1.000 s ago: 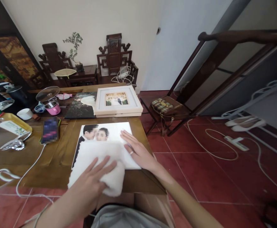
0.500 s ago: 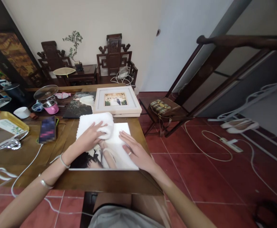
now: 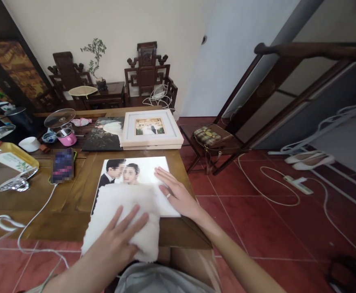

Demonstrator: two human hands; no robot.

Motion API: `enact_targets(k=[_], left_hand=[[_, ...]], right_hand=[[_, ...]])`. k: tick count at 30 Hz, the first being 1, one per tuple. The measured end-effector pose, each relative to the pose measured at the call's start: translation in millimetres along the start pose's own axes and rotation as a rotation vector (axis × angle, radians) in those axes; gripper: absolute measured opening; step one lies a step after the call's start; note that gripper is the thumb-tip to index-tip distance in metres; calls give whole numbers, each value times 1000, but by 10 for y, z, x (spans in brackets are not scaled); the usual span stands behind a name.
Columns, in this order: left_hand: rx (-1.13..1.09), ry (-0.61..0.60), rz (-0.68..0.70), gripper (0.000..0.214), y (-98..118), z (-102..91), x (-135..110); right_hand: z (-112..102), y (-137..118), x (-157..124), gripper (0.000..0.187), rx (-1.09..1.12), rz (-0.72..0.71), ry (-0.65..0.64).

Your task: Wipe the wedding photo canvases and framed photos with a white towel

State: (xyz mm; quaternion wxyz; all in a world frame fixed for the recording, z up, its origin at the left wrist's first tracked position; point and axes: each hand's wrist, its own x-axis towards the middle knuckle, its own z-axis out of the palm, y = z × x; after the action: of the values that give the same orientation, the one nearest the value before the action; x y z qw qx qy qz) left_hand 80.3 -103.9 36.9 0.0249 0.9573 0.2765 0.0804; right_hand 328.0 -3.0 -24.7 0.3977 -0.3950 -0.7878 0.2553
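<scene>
A photo panel with a picture of two people lies near the table's front edge. Across its lower left part spreads a white fluffy cloth, which hangs over the table edge toward me. My left hand rests flat on this cloth, fingers spread, pressing it from above. The cloth hides the lower part of the picture. My right hand, with a ring on one finger, lies flat with outstretched fingers on the panel's white right side.
Behind the panel sit a white framed picture and a dark photo panel. A phone with a white cable, a bottle of yellow liquid and a pink cup stand left. A chair holding a checked bag is at right.
My left hand has moved the cloth toward me, from the panel's upper left to its lower edge, uncovering the heads in the picture. My right hand stays on the panel.
</scene>
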Motion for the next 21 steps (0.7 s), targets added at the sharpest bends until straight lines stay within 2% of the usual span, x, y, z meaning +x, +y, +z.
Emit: enact_targets(k=[4, 6, 10, 13, 15, 18, 21], left_hand=[[-2, -133, -88, 14, -236, -103, 173], [-15, -187, -144, 22, -425, -157, 307], [-53, -190, -175, 42, -921, -217, 579], [-43, -175, -208, 36, -1301, -227, 727], [-31, -170, -235, 34, -1464, -232, 776], [-30, -171, -249, 36, -1477, -245, 758], [-52, -199, -252, 41, -1231, -257, 621]], right_hand=[[-2, 10, 1, 45, -3, 1, -6], [-1, 15, 1, 45, -1, 0, -4], [7, 18, 0, 44, 7, -10, 16], [9, 15, 2, 44, 5, -10, 13], [8, 13, 4, 44, 1, -13, 7], [5, 16, 3, 44, 1, -16, 7], [6, 23, 0, 44, 14, -14, 11]])
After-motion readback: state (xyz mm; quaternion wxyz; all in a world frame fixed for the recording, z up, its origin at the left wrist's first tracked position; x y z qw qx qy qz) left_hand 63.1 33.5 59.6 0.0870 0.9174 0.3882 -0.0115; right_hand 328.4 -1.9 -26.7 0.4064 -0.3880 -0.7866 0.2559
